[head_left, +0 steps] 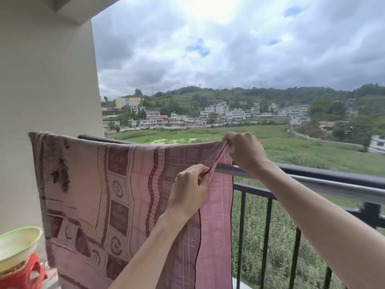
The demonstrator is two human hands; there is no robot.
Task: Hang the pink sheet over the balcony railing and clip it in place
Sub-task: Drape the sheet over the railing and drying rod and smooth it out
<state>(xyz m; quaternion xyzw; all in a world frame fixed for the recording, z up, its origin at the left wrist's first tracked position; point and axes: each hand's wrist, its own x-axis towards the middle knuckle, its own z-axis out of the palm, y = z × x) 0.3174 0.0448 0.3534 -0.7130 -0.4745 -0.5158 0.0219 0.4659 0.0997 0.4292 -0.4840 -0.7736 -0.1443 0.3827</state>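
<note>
- Here, your pink patterned cotton sheet [125, 195] lies draped over the dark metal balcony railing [333, 174], spread from the cream wall [48, 80] on the left to about the middle of the rail.
- Your right hand [243, 151] is raised above the rail, its fingers pinched together on the sheet's upper right corner, lifting that corner clear of the bar.
- Your left hand [187, 190] sits lower and nearer to you, with thumb and fingers clamped on the same dark-bordered edge, so the hem runs taut in a slant between the two hands.
- Below your left hand the edge of the sheet hangs straight down in front of the vertical black bars [268, 236].
- The left end of the sheet is bunched against the wall, with dark frayed patches showing on it.
- At the lower left, a pale green plastic basin [18, 245] rests on a red plastic stool [23, 276], just beside the hanging cloth.
- No clip shows on the sheet or in either hand.
- Beyond the railing lie green fields [291, 151] and white houses [218, 113] under a cloudy sky.
</note>
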